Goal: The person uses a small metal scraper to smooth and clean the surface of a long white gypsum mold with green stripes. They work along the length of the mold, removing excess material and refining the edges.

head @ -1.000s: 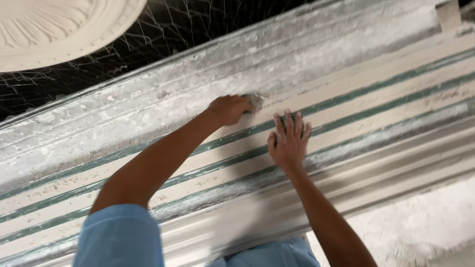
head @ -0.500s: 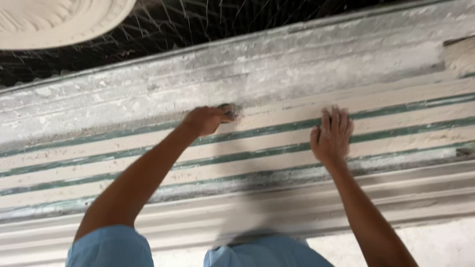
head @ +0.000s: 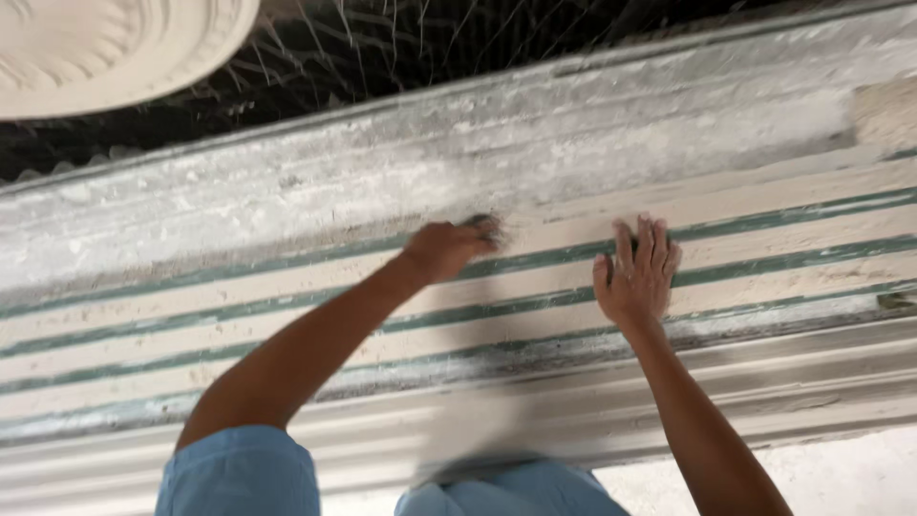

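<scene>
Dusty ribbed mould (head: 669, 115) with green stripes filled the frame, where the left hand (head: 444, 248) was closed on a blurry rubbing pad (head: 485, 227) mid-frame, seemingly scrubbing, and the right hand (head: 638, 277) pressed flat with fingers spread; next it needed steady sliding.

Plaster-casting workshop: long ribbed cornice mould (head: 287, 315), ceiling rosette (head: 105, 48).

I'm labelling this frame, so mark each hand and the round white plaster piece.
left hand (head: 447, 248), head view, knuckles.
right hand (head: 638, 277), head view, back of the hand.
round white plaster piece (head: 115, 48), head view, ribbed face.
</scene>
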